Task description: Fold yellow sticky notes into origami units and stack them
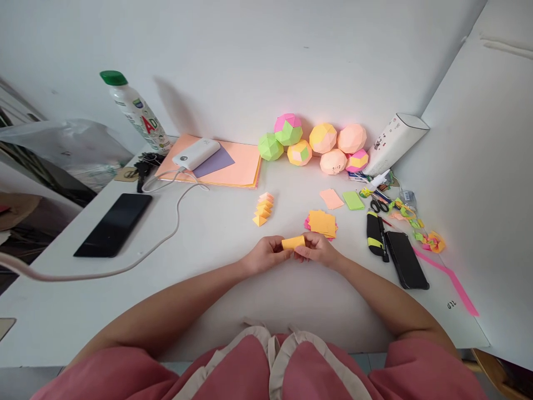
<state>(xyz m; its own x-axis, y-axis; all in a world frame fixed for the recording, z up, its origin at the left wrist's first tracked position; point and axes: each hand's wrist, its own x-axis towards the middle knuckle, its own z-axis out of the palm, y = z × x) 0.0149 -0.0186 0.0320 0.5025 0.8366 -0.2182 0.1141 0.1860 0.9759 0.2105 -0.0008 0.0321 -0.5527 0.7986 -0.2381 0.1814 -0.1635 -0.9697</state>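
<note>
My left hand (266,254) and my right hand (320,249) pinch a small piece of orange paper (293,243) between them, one at each end. The paper is bent over into a folded strip shape. Just beyond my right hand lies a stack of orange paper squares (322,223), with pink edges showing under it. A row of folded orange and peach paper pieces (263,210) sits past my left hand. Farther right are peach squares (331,199) and green squares (353,200).
Faceted paper balls (323,138) stand along the wall. Large paper sheets (237,166) bear a power bank (196,154), whose cable crosses the left side near a dark tablet (114,225). Scissors (379,205), a cutter (375,233) and a phone (407,260) lie right; a bottle (137,114) stands left.
</note>
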